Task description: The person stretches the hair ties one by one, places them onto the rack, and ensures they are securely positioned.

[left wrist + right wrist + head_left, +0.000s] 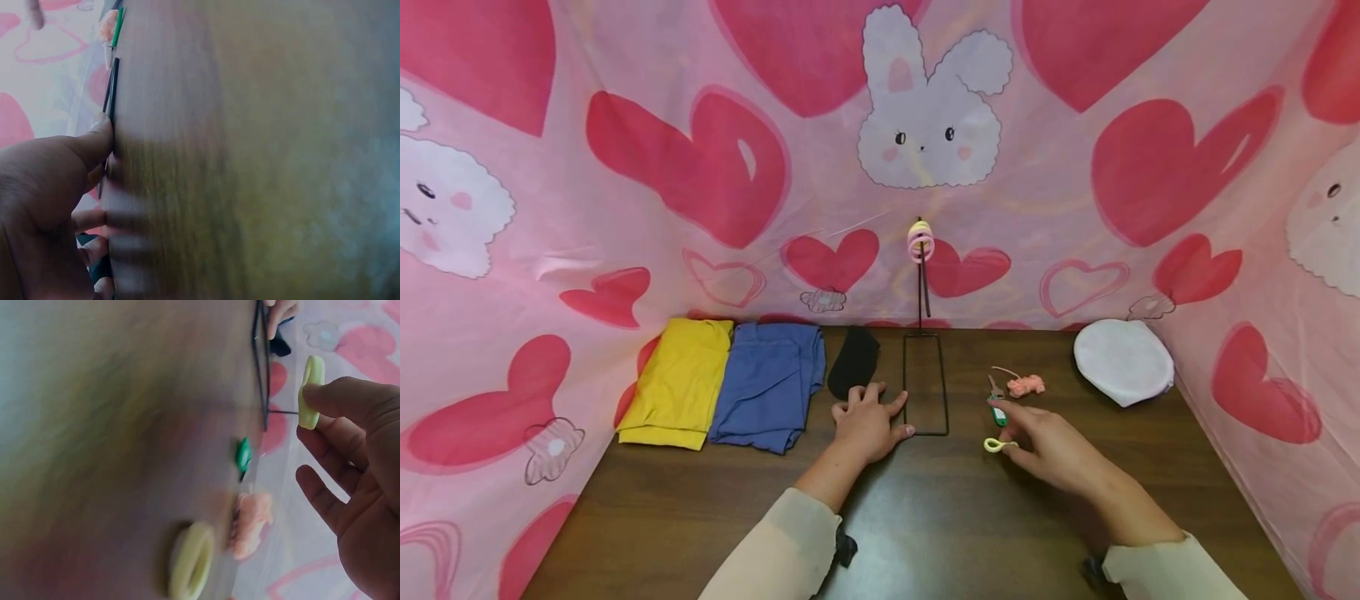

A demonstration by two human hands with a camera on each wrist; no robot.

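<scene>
Pink heart-and-bunny cloth walls in my dark wooden table [700, 500]. My left hand [868, 425] lies flat, fingers spread, against the left side of the wire stand's base [925, 383]. My right hand [1052, 450] pinches a yellow hair tie [997, 445] near the table's middle.

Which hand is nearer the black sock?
Left. The left hand lies flat just in front of the black sock; the right hand is beyond the wire stand, pinching a yellow ring.
</scene>
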